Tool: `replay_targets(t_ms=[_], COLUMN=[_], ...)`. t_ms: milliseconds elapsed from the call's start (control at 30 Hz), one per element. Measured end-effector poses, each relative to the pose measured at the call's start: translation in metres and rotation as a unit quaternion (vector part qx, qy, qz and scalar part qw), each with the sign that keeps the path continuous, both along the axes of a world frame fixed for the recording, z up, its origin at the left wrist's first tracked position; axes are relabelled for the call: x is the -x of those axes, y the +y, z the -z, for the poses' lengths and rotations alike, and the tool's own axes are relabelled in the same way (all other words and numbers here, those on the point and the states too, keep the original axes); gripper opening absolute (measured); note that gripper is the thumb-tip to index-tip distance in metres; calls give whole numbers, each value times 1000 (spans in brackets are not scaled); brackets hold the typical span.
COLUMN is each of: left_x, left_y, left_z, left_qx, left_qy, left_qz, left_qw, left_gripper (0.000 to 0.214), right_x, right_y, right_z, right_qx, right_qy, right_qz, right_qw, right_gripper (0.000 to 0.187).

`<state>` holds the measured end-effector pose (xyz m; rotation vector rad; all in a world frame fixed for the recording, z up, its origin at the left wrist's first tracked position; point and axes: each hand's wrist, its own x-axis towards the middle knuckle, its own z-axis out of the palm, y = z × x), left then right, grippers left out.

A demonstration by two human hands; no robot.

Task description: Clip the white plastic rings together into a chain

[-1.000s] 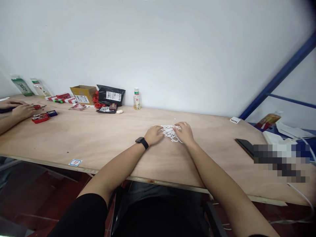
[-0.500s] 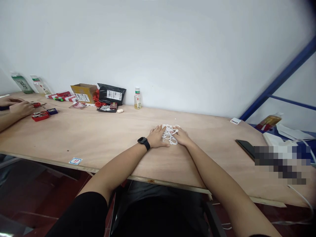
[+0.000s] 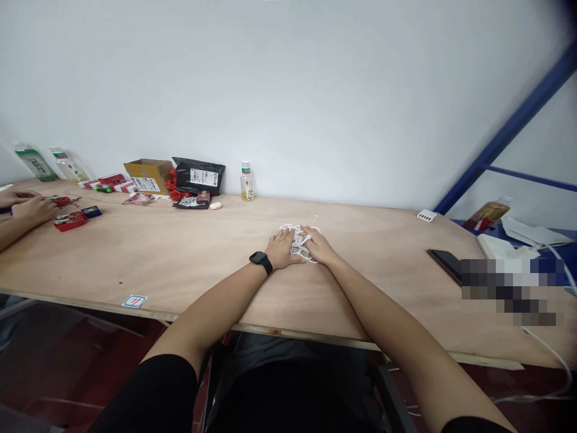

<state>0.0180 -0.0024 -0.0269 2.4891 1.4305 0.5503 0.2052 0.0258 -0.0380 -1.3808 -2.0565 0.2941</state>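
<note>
A small heap of thin white rings or loops lies on the wooden table; I cannot make out exactly what they are. My left hand, with a dark watch on its wrist, rests against the heap's left side, fingers stretched out over it and thumb along its near edge. From the right, my right hand lies over the other side, its fingers extended onto the loops. Both palms are low, touching the heap. Part of the white loops is hidden under the fingers.
Along the wall stand a drink bottle, a black parcel bag and an open cardboard box. Another person's hands work at far left near a red container. A dark phone lies at right.
My right hand has moved slightly left, closer to my left hand, and the white loops are gathered into a tighter heap. The camera view has shifted a little.
</note>
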Motion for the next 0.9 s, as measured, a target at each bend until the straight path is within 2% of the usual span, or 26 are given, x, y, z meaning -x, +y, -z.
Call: replay_targets(t_ms=[100, 267, 400, 567, 667, 767, 833, 900], left_x=[-2, -3, 0, 4, 3, -1, -3, -5], left_y=[0, 3, 2, -5, -4, -1, -1, -2], left_z=[0, -5, -12, -19, -18, -14, -12, -12], left_qx=[-34, -69, -91, -108, -73, 22, 80, 104], left_qy=[0, 11, -9, -146, -257, -368, -415, -435], left_qz=[-21, -59, -37, -11, 21, 93, 139, 162], left_qw=[999, 996, 995, 983, 963, 925, 895, 879], left_gripper=[98, 98, 97, 43, 33, 39, 44, 44], right_x=[-1, -3, -6, -6, -1, 4, 7, 8], right_y=[0, -5, -12, -23, -29, -35, -39, -42], right_z=[-4, -14, -20, -24, -27, -31, -33, -34], right_qx=[-2, -79, -87, -57, -64, -60, -51, -39], right_qy=[4, 59, 88, 101, 104, 79, 55, 40], right_qz=[20, 55, 56, 23, -19, -48, -57, -67], right_qw=[1000, 994, 991, 993, 992, 994, 996, 996], right_gripper=[36, 35, 32, 30, 33, 32, 30, 31])
